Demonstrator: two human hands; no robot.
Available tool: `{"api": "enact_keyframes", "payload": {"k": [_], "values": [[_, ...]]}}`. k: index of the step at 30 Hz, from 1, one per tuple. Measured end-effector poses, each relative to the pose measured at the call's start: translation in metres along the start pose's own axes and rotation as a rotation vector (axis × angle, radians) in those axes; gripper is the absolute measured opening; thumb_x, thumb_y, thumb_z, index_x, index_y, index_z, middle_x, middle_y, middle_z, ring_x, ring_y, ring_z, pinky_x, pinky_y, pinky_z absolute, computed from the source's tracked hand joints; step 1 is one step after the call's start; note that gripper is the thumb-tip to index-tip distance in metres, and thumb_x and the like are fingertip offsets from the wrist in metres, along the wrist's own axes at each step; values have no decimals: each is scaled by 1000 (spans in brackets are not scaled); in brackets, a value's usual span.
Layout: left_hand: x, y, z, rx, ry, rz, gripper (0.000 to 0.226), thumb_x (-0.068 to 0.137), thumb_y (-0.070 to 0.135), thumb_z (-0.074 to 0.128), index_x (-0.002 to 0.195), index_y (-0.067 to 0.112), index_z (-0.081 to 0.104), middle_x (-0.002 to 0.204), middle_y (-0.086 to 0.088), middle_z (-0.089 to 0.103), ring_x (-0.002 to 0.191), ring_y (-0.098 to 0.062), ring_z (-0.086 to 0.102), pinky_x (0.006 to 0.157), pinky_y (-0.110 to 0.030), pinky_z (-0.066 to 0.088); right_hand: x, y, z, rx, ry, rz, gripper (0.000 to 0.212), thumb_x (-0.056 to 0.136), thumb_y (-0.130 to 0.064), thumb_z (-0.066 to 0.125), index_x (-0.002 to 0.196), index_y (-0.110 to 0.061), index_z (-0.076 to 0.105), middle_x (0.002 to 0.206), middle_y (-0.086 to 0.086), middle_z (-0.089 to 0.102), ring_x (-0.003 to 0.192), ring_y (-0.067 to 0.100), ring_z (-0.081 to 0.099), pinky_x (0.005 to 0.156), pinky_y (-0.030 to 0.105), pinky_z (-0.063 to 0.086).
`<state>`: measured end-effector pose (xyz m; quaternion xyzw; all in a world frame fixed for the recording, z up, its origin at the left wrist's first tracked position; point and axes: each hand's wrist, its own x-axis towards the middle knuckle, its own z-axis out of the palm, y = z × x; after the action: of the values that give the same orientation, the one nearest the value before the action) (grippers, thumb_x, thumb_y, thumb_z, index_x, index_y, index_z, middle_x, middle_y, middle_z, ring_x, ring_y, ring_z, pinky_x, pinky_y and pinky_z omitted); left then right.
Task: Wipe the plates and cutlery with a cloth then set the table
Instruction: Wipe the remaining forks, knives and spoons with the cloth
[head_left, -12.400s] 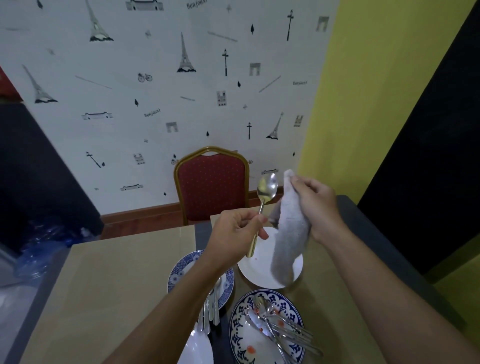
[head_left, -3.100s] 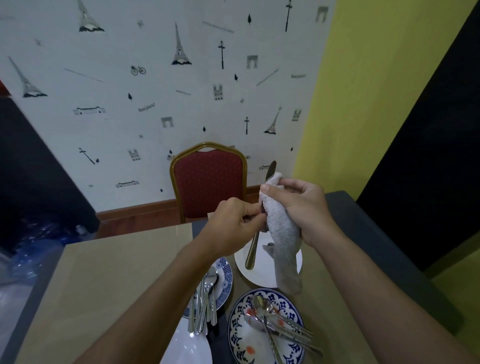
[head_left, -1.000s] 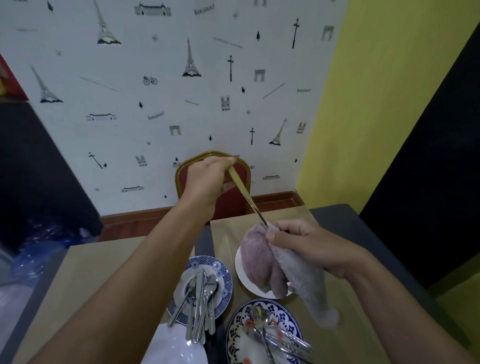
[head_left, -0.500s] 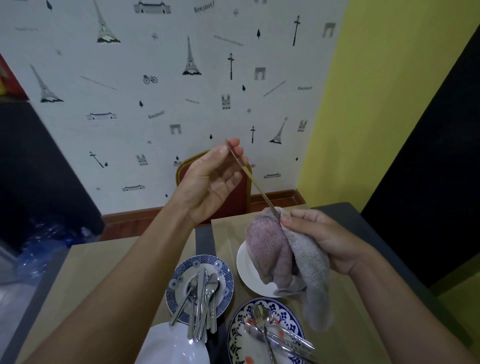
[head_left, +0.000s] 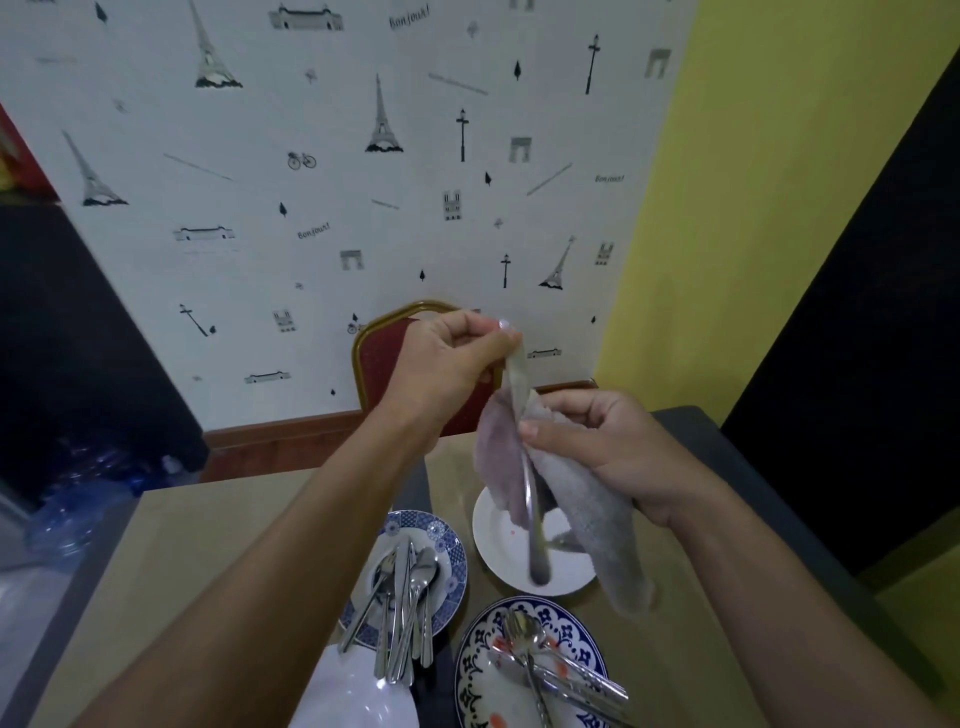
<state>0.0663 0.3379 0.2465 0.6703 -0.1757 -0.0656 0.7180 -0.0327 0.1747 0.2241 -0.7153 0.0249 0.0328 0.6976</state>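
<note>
Both hands' fingers pinch knife (head_left: 527, 488) and cloth (head_left: 587, 514) above tan table (head_left: 197, 540), Paris-print wallpaper (head_left: 332, 156) behind.

Dining room, home or small eatery. Evidence: table (head_left: 197, 540) at 6 o'clock bearing plates (head_left: 524, 577) and cutlery (head_left: 400, 608); red padded chair (head_left: 379, 364) at 12; Paris-print wallpaper (head_left: 322, 171) behind; yellow wall (head_left: 753, 182) at 2.

Brightness: dim, even indoor light; source not in view.
Shadows: soft, faint on tabletop (head_left: 197, 545).
Glare: small highlights on white plate (head_left: 566, 571) and grouped cutlery (head_left: 405, 597).
Blur: motion smear on held knife (head_left: 532, 519).
Distortion: wide-angle bowing of wallpapered wall (head_left: 311, 208) at edges.
Corners: dark.
</note>
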Motion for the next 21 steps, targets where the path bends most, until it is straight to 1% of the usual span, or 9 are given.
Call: {"api": "enact_keyframes", "payload": {"k": [4, 7, 9, 11, 13, 15, 18, 19, 21], "values": [[-7, 0, 8, 65, -55, -10, 10, 87, 2, 74, 88, -7, 71, 76, -9, 67, 65, -9, 59, 61, -17, 49, 10, -6, 5, 44, 164, -46, 19, 89, -11, 80, 107, -7, 78, 98, 13, 81, 86, 21, 77, 72, 29, 61], [-6, 3, 5, 111, -61, 11, 3, 85, 3, 76, 82, 2, 74, 69, 2, 69, 58, 2, 59, 58, -11, 45, 14, -6, 8, 70, 225, -84, 23, 88, -10, 81, 110, -8, 78, 99, 13, 81, 88, 24, 78, 76, 33, 62], [-6, 4, 3, 134, -63, 27, 1, 85, 5, 76, 86, 3, 76, 71, 2, 71, 59, 4, 60, 58, -10, 46, 15, -6, 10, 100, 260, -94, 22, 87, -12, 81, 109, -12, 79, 98, 14, 81, 85, 27, 77, 73, 36, 62], [-7, 2, 2, 125, -43, 36, 4, 86, 7, 76, 89, 5, 77, 78, -3, 75, 68, -1, 66, 65, -15, 51, 15, -5, 11, 130, 273, -100, 21, 89, -13, 80, 110, -14, 79, 98, 12, 81, 85, 25, 77, 72, 34, 63], [-7, -4, 2, 109, 8, 35, 6, 87, 10, 77, 91, 6, 78, 81, -7, 76, 72, -7, 67, 68, -20, 54, 17, -6, 10, 136, 290, -96, 20, 93, -16, 77, 113, -18, 79, 103, 4, 82, 97, 19, 78, 83, 30, 61], [-6, -9, 1, 109, 76, 26, 8, 87, 13, 77, 92, 7, 79, 78, -6, 76, 68, -7, 65, 65, -21, 53, 19, -8, 9, 161, 286, -72, 21, 97, -15, 72, 116, -20, 80, 106, 1, 82, 104, 16, 77, 91, 28, 58], [-6, -14, -1, 114, 106, 6, 12, 87, 17, 78, 95, 8, 80, 82, -9, 77, 74, -17, 70, 76, -37, 60, 20, -6, 8, 114, 259, -73, 31, 96, -7, 71, 120, -27, 77, 107, 1, 81, 104, 17, 77, 90, 29, 59], [-6, -14, 0, 109, 104, 1, 13, 87, 17, 78, 95, 8, 80, 83, -10, 77, 76, -18, 71, 79, -39, 61, 20, -4, 9, 88, 243, -84, 34, 94, -7, 74, 120, -30, 76, 108, -1, 81, 104, 16, 77, 88, 28, 59], [-8, -12, 2, 86, 108, -11, 12, 87, 15, 78, 94, 6, 79, 84, -12, 77, 74, -17, 70, 78, -36, 61, 22, -3, 11, 62, 209, -102, 38, 92, -8, 78, 122, -31, 74, 110, -3, 81, 104, 14, 77, 84, 24, 60]]}}
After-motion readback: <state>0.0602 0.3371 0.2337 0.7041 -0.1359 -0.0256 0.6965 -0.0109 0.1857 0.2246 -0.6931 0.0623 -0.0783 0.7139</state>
